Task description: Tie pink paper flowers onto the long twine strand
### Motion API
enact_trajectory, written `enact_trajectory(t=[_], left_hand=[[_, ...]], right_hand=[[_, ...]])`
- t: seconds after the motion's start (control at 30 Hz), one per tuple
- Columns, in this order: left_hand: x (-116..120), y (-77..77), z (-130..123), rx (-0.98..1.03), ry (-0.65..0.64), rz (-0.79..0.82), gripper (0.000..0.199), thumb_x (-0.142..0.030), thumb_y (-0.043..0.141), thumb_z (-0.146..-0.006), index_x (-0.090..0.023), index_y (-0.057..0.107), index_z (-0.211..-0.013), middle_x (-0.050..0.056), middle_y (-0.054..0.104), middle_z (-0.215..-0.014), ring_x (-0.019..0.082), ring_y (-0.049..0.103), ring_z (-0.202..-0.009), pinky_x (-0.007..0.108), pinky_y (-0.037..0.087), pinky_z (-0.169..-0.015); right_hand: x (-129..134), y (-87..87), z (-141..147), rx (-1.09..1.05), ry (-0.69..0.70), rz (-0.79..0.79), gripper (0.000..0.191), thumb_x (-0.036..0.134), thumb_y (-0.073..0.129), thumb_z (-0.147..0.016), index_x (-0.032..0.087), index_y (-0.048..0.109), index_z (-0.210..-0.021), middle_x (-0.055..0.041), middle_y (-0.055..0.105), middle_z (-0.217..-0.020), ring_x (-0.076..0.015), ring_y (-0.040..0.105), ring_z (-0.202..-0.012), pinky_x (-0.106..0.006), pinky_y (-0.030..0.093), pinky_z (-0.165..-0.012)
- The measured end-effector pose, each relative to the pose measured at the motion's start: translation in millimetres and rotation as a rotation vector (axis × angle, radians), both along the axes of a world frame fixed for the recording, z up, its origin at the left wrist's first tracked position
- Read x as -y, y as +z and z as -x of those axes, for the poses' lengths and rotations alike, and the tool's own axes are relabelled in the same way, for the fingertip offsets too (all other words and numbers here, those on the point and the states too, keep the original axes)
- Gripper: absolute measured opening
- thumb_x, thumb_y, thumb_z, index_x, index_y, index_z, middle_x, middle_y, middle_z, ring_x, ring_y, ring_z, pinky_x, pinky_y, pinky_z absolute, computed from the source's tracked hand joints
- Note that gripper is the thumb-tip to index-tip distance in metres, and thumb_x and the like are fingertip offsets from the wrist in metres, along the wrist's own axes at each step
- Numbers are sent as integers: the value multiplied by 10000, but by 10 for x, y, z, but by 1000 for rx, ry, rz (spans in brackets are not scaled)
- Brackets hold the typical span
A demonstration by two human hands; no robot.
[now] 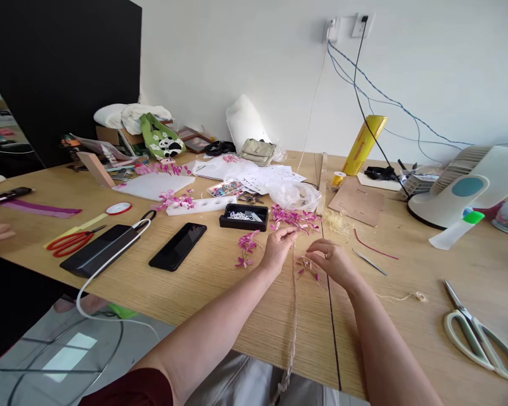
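A broad wooden table (220, 293) carries the work, and a pale twisted cord (295, 287) runs over its front edge, from the left fingertips down to the person's lap. The cord looks light, limp and fibrous, more likely to fray than to slip; a firm pinch close to the join, with some tension along its length, should suit it. At its far end lies the pink flower spray (294, 214), beyond the left fingertips and just in front of a crumpled clear plastic bag (294, 194). It looks almost weightless, its petals soft and easily creased or pulled loose, so the stem end seems the better hold than the blooms. The left hand (277, 248) reaches forward with the forearm slanting in across the table, thumb and fingers closed together on the cord beside the spray; exactly how cord and stem meet there is too small to tell. The right hand (334, 262) comes in from the opposite side, palm lowered, fingers loosely curled and partly open, thumb near forefinger; whether a fine strand passes between them cannot be told. Small pink buds (317, 277) lie beneath it, near the cord.
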State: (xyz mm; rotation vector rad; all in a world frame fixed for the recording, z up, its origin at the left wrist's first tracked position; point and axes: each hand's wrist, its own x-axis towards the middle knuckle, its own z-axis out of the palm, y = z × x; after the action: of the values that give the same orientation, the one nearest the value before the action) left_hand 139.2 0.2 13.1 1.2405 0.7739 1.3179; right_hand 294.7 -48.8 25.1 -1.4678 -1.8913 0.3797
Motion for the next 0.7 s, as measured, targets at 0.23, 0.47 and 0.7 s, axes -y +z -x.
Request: enact_trajectory(t=[0.23,0.47,0.7], left_hand=[[46,-4,-19,-200,32,-254,157,-204,576,-742,-145,686,-836,72,659,-841,160,579,-808,290,430,-775],[137,16,-51,-167,-45,-238,153,-219,577,-747,-155,669,-851,65,641,-868,162,567,-842,288,429,-791],[190,3,-102,-8,-175,-38,226,-345,606,-725,-129,643,-780,-7,530,-653,81,435,-608,203,352,-582]], right_hand=[[51,105,84,-319,-180,-170,217,226,568,-711,211,552,-927,-14,603,-788,-124,542,-608,-266,439,-568],[37,1,232,-260,-207,-185,73,252,527,-751,213,509,-809,4,557,-680,-121,515,-573,-253,423,-544],[51,-37,239,-67,-256,-287,126,245,460,-809,214,580,-790,-9,599,-662,-140,539,-596,-255,404,-577]])
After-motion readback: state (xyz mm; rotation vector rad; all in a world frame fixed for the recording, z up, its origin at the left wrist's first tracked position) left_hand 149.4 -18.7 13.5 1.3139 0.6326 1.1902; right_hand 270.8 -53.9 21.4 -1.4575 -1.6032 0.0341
